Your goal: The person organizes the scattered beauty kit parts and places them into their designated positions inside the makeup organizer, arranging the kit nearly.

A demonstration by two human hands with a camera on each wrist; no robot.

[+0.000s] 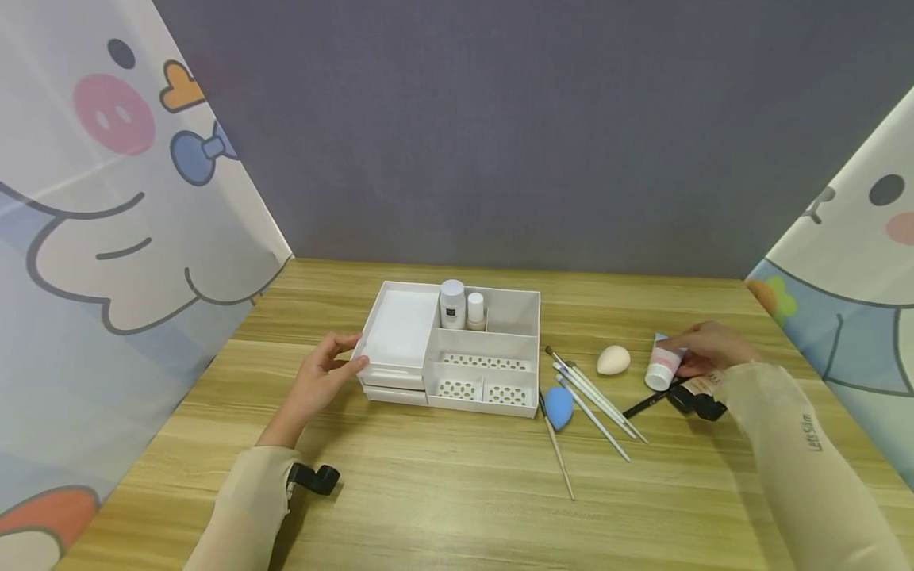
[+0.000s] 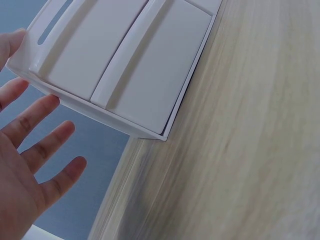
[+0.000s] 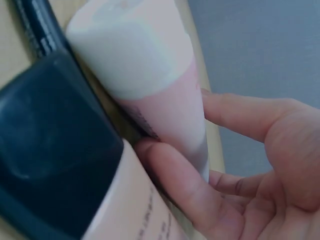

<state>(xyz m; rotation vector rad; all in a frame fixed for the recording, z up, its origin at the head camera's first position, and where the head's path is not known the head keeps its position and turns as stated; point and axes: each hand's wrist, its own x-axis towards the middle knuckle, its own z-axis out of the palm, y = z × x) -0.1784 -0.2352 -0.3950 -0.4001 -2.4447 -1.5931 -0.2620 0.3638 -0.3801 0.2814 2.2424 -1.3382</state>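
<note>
My left hand (image 1: 324,377) rests against the left side of a white desktop organizer (image 1: 481,337). In the left wrist view its fingers (image 2: 57,182) are spread, the fingertips touching the organizer's edge beside two drawer fronts. Far to the right, my right hand (image 1: 707,347) holds a pink-and-white squeeze tube (image 1: 664,366) between thumb and fingers, its white cap (image 3: 132,47) tilted down toward the table. Right beside the tube lies a black-capped, beige foundation tube (image 3: 132,200). A black pencil-like stick (image 1: 646,403) lies close by, partly hidden.
Two white-capped bottles, one larger (image 1: 452,305) and one smaller (image 1: 475,312), stand in the organizer's back compartment. Right of it lie several makeup brushes (image 1: 593,396), a blue makeup sponge (image 1: 558,408) and a cream sponge (image 1: 613,360). A grey panel (image 1: 521,135) rises behind the wooden table.
</note>
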